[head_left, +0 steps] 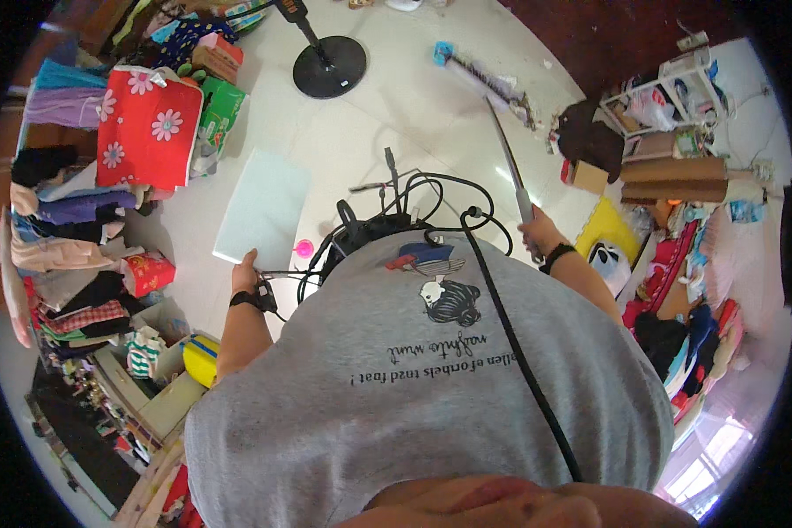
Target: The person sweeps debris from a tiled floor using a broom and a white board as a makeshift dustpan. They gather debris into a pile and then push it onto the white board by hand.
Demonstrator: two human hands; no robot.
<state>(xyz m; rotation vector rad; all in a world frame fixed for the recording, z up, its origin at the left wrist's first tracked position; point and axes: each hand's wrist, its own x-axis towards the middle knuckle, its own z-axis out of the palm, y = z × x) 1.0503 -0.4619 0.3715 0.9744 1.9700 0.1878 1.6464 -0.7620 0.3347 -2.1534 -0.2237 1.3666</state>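
You are mid-sweep: your right hand (541, 236) is closed around the broom handle (507, 151), with the brush head (488, 79) far out on the pale tiled floor (396, 132). Your left hand (245, 268) grips the near edge of a pale flat board (262, 207). From the broom, the fan base (329, 67) lies left and the cardboard boxes (673, 172) right; I judge the next stroke needs the open tiles between them.

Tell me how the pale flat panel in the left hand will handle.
The pale panel looks stiff: held at one corner by the left hand, it stays flat. Probably light, since one hand carries it. Its smooth face may be slippery.
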